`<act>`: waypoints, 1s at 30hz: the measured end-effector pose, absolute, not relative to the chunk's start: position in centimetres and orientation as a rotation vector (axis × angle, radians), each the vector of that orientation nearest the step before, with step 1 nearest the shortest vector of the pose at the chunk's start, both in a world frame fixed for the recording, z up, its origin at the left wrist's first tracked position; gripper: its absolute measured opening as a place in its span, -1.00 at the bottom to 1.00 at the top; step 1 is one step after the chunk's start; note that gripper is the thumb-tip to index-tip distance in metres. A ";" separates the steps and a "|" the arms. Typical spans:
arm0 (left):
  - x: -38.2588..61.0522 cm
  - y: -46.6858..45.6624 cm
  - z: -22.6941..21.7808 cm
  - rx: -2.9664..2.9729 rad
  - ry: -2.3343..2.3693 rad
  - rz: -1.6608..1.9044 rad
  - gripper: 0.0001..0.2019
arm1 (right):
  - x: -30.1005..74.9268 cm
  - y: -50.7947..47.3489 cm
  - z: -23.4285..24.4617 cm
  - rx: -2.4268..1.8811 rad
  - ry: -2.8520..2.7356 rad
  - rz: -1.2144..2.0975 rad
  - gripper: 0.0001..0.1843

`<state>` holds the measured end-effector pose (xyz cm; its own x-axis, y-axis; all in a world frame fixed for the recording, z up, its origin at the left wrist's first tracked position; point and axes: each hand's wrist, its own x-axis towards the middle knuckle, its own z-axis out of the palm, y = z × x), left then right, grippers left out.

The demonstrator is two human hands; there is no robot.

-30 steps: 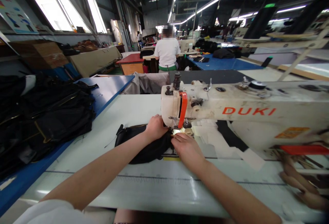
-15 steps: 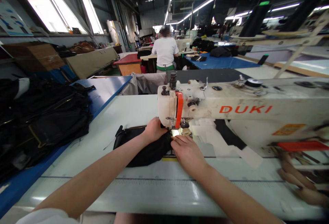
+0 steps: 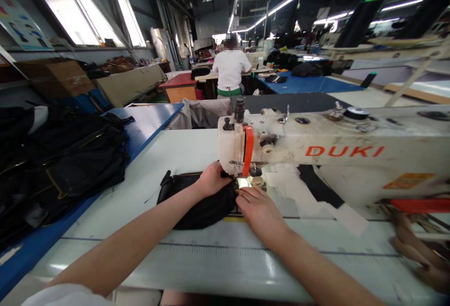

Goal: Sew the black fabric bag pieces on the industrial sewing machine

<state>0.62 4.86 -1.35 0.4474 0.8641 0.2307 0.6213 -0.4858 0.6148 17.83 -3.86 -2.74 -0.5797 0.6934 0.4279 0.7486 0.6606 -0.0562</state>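
Note:
A black fabric piece (image 3: pixel 197 213), resembling a small pouch with a zipper along its far edge, lies under the head of a white sewing machine (image 3: pixel 295 130). My left hand (image 3: pixel 214 180) is closed on its far side, left of the needle area, with the fingertips partly hidden by the machine head. Close to the lit presser foot, my right hand (image 3: pixel 259 206) has its fingers together, pinching the fabric's right edge. The needle itself is hard to make out.
Pale paper-like pieces (image 3: pixel 286 189) and a black strip (image 3: pixel 318 186) lie under the machine arm. A heap of black items (image 3: pixel 80 165) sits on the blue table at left. A ruler scale (image 3: pixel 190 248) runs along the front. Ahead, a person in white (image 3: pixel 230 69) sits facing away.
The whole view has shifted slightly, so everything appears a little further right. Both hands stay in nearly the same place on the black fabric piece.

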 end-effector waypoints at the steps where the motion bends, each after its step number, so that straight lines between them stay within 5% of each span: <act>1: 0.6 4.9 -1.4 2.263 1.251 0.736 -0.73 | 17.8 -3.8 -2.8 -1.126 -2.460 -0.178 -0.90; 25: 0.4 4.3 -0.8 2.279 1.337 0.665 -0.79 | 17.9 -3.8 -3.0 -1.028 -2.467 -0.144 -0.89; 30: -2.6 1.4 1.0 2.313 1.450 0.689 -0.64 | 18.1 -4.2 -2.7 -0.990 -2.540 -0.109 -0.87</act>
